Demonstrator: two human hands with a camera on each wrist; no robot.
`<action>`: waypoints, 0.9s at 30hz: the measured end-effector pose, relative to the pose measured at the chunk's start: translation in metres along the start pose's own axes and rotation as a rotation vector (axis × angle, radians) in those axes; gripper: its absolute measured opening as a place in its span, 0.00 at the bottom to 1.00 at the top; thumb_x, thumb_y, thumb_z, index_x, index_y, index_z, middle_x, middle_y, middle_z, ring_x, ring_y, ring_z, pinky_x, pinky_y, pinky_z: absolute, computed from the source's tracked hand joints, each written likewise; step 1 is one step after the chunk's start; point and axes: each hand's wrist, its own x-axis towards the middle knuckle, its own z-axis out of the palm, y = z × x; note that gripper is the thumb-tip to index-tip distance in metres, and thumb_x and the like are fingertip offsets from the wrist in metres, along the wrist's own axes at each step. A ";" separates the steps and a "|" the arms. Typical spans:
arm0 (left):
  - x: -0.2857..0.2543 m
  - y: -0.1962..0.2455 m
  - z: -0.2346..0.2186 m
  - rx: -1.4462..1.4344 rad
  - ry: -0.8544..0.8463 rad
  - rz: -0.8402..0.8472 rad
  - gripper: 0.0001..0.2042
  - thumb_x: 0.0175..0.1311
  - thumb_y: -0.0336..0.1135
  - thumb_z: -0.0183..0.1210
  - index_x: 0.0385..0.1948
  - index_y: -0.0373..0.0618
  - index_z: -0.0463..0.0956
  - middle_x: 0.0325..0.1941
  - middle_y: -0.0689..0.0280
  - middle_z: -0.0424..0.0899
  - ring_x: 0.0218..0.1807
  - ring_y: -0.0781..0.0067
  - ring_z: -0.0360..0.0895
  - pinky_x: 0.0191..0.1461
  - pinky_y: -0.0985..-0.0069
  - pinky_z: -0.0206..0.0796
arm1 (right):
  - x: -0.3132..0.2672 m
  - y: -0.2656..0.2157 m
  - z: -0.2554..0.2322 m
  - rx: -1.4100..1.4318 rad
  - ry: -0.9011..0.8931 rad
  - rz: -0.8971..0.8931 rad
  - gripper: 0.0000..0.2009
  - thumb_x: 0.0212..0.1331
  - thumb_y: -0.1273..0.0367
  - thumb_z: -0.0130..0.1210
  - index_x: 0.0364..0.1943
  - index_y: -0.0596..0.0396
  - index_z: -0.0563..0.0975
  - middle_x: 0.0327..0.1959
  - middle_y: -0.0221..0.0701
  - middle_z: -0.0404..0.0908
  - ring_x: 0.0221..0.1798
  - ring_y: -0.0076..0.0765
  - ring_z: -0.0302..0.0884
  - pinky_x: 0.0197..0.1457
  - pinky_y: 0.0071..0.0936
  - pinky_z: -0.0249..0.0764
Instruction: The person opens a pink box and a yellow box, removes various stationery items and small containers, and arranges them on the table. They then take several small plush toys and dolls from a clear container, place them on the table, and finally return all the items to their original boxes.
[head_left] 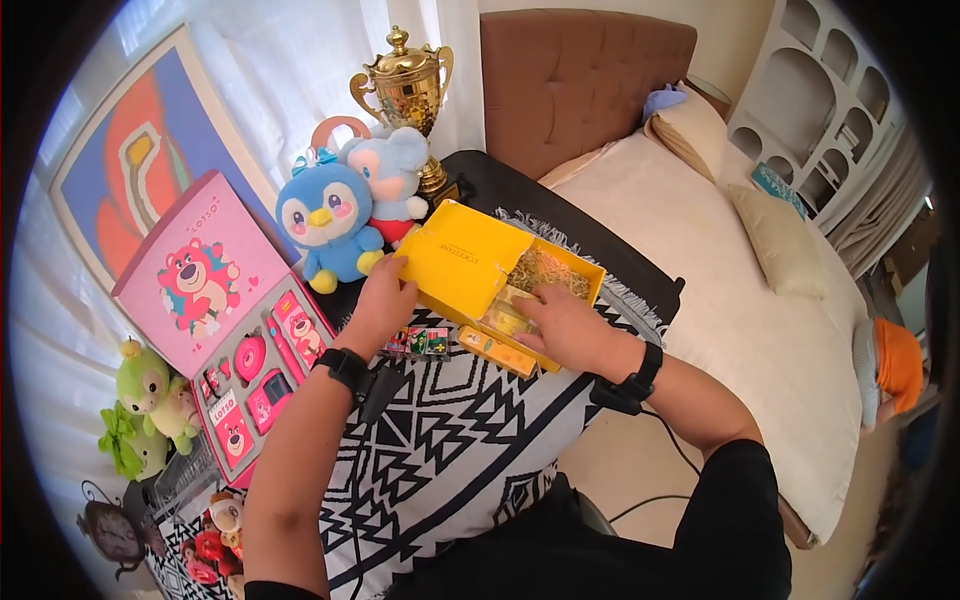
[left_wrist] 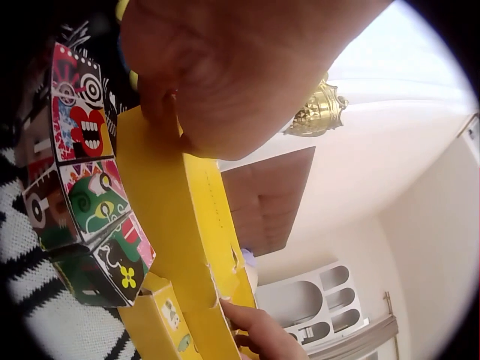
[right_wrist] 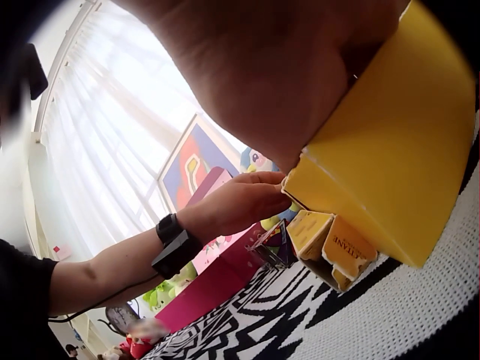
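A yellow gift box (head_left: 590, 285) lies open on the patterned cloth, with shredded straw filler (head_left: 548, 270) inside. Its yellow lid (head_left: 462, 258) with small print covers the left part. My left hand (head_left: 383, 298) grips the box's left end at the lid edge. Over the box's near right side, my right hand (head_left: 575, 325) reaches in, thumb and fingers about a clear-and-yellow packet (head_left: 508, 314); its fingertips are partly hidden. A slim yellow carton (head_left: 497, 352) lies against the near wall, its end flap torn open in the right wrist view. Left of it sits a colourful picture cube (head_left: 418, 342).
A pink bear gift set (head_left: 215, 285) stands open at left. Blue plush toys (head_left: 325, 215) and a gold trophy (head_left: 405, 95) stand behind the box. Green plush toys (head_left: 150, 400) sit at far left. Beyond the black table edge is a bed (head_left: 680, 240).
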 end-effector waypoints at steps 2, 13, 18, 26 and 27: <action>-0.005 0.003 -0.004 0.071 0.026 0.093 0.22 0.62 0.28 0.56 0.58 0.27 0.73 0.62 0.38 0.76 0.64 0.40 0.73 0.68 0.58 0.67 | -0.001 -0.006 -0.007 -0.059 0.004 0.055 0.22 0.67 0.61 0.60 0.60 0.58 0.77 0.55 0.50 0.76 0.56 0.56 0.76 0.61 0.43 0.74; -0.069 0.024 -0.045 0.511 -0.357 0.191 0.29 0.55 0.24 0.61 0.63 0.41 0.71 0.61 0.48 0.77 0.65 0.44 0.73 0.69 0.59 0.67 | 0.006 -0.065 0.027 0.012 0.067 -0.296 0.22 0.59 0.69 0.63 0.57 0.62 0.74 0.49 0.44 0.77 0.54 0.52 0.76 0.57 0.41 0.76; -0.058 0.015 -0.036 0.383 -0.483 0.174 0.26 0.54 0.33 0.69 0.56 0.42 0.74 0.49 0.52 0.80 0.56 0.46 0.77 0.61 0.58 0.70 | 0.037 -0.084 0.044 -0.110 0.164 -0.294 0.21 0.54 0.71 0.62 0.52 0.68 0.75 0.44 0.43 0.77 0.49 0.47 0.77 0.51 0.36 0.76; -0.060 0.010 -0.034 0.396 -0.439 0.199 0.20 0.52 0.33 0.71 0.47 0.42 0.75 0.42 0.52 0.81 0.50 0.45 0.78 0.55 0.56 0.71 | 0.077 -0.091 0.069 -0.291 0.030 -0.191 0.20 0.54 0.71 0.61 0.51 0.66 0.77 0.37 0.38 0.81 0.44 0.44 0.82 0.42 0.34 0.79; -0.062 0.009 -0.035 0.395 -0.438 0.198 0.20 0.52 0.33 0.71 0.47 0.42 0.75 0.42 0.52 0.81 0.50 0.45 0.78 0.55 0.56 0.71 | 0.077 -0.091 0.069 -0.292 0.029 -0.192 0.20 0.54 0.71 0.61 0.51 0.66 0.77 0.37 0.38 0.81 0.44 0.44 0.82 0.42 0.34 0.79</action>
